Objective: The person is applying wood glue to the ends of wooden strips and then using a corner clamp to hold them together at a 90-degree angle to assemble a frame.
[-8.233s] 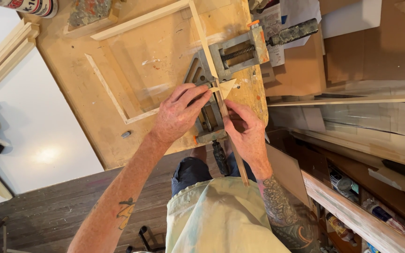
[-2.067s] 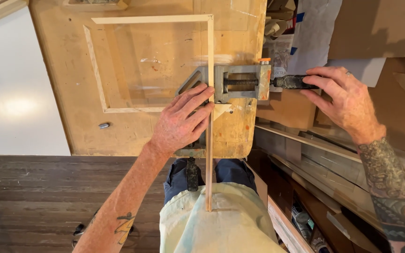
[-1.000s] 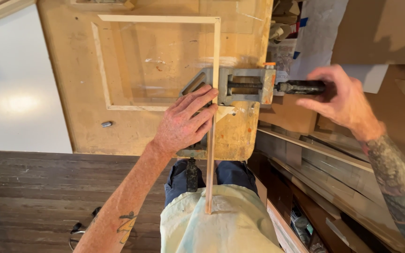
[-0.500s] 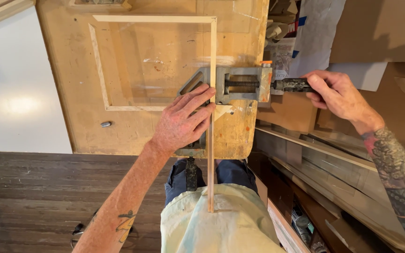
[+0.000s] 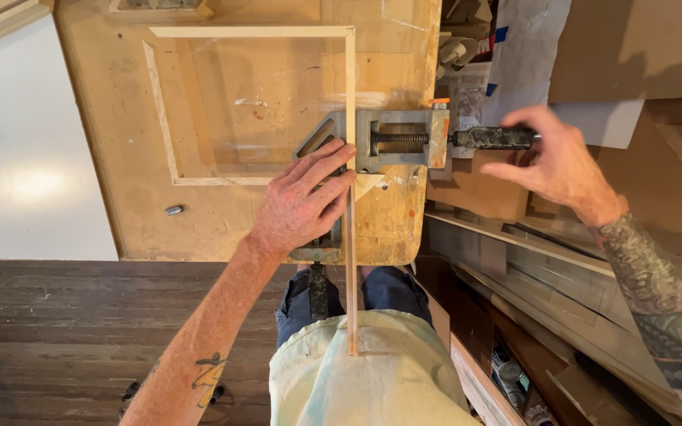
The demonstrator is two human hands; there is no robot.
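A thin wooden frame (image 5: pixel 251 32) lies on a plywood bench (image 5: pixel 120 158). Its long right strip (image 5: pixel 350 260) runs through a grey metal corner clamp (image 5: pixel 392 139) and juts past the bench edge toward my body. My left hand (image 5: pixel 303 203) lies flat on the clamp and presses the strips at the corner joint. My right hand (image 5: pixel 556 164) is at the clamp's dark screw handle (image 5: pixel 489 139), with the fingers curled around its end.
A small metal piece (image 5: pixel 174 210) lies on the bench at the left. Wood strips and boards (image 5: pixel 562 260) are stacked on shelves at the right. Cardboard sheets (image 5: pixel 633 55) lean at the top right. Dark plank floor (image 5: pixel 80 331) lies below.
Eight seconds ago both hands pressed the joint at the clamp. Since then my right hand moved out to the screw handle and has been shifting its grip there; my left hand stays put.
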